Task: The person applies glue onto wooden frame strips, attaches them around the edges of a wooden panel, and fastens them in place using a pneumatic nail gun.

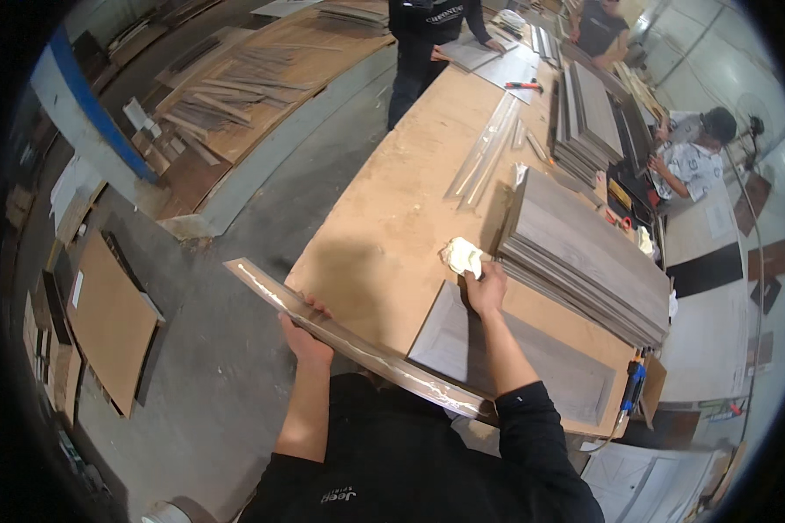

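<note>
My left hand grips a long, narrow wood-coloured strip that slants in front of my body. A wavy white bead, which looks like glue, runs along its upper face. My right hand is closed on a crumpled pale cloth at the tabletop. Beneath my right forearm lies a grey wood-grain panel with a recessed middle, flat on the table. The strip's lower end reaches past that panel's near-left corner, close to my right sleeve.
A stack of grey panels stands right of my right hand on the wooden table. Thin clear strips lie farther up. A blue-and-black tool sits at the right edge. Several people work around the table's far side.
</note>
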{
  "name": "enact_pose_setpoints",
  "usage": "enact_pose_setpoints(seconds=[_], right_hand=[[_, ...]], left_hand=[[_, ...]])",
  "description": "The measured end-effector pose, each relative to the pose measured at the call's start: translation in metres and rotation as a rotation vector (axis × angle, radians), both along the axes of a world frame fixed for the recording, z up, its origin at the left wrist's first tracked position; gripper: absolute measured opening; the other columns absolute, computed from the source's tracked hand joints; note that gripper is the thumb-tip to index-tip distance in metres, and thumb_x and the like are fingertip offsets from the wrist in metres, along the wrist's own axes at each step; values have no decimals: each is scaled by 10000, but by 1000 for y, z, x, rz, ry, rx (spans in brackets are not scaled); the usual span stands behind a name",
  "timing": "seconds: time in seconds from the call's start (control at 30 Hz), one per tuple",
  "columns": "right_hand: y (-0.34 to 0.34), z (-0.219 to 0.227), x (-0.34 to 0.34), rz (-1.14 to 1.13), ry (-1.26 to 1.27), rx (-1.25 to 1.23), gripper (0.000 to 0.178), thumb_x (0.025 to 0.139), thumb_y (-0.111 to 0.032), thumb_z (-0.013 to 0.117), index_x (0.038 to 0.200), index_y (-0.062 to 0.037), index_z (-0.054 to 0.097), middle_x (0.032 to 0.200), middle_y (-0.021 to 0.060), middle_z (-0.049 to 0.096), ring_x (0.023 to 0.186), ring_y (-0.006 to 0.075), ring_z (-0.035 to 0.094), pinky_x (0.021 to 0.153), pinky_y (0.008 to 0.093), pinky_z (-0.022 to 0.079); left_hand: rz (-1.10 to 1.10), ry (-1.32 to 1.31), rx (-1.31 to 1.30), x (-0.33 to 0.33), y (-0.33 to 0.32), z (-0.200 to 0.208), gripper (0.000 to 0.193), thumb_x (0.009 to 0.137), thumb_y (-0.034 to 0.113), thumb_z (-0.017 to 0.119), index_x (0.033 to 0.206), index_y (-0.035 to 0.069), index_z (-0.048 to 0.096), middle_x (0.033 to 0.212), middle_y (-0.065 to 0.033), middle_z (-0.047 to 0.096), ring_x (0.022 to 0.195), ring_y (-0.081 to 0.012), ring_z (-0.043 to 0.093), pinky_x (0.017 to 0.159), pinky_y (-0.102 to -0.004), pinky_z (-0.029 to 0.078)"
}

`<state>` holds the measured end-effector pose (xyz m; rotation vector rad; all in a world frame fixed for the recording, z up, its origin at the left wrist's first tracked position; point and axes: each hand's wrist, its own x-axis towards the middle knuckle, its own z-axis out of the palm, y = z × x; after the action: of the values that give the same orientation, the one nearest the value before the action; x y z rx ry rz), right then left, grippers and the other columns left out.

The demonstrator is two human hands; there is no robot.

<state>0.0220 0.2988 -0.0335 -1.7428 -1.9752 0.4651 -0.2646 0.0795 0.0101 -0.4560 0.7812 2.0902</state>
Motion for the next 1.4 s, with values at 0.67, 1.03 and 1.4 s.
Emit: enact_pose_setpoints(seconds=[0.67, 1.03, 1.4], right_hand=[[-138, 70, 24, -64, 1776, -959, 418, 886, -252, 623, 1255, -62, 575, 1113, 106, 649, 946, 269, 642, 691, 428, 541], [-147, 96, -63, -62, 1999, -1166, 403, 924, -450, 557, 1181, -152, 645, 856, 40, 665, 695, 203, 577, 618, 364, 444], [-150, 130, -134, -214, 1608, -1341, 530, 891, -329, 555, 1369, -100, 541, 1099, 112, 669, 842, 292, 638, 765, 405, 542]], left_hand=[[-3, -1, -94, 46, -7, -22, 635, 1031, 648, 273, 1178, 68, 485, 1019, -98, 568, 856, -250, 548, 785, -385, 478], [9, -15, -90, 38, -14, -30, 602, 1047, 598, 336, 1221, 45, 495, 931, -99, 576, 819, -239, 564, 718, -373, 482], [49, 89, -19, 32, -12, -42, 548, 1076, 500, 270, 1179, 39, 549, 1070, -96, 591, 986, -233, 558, 932, -381, 456]])
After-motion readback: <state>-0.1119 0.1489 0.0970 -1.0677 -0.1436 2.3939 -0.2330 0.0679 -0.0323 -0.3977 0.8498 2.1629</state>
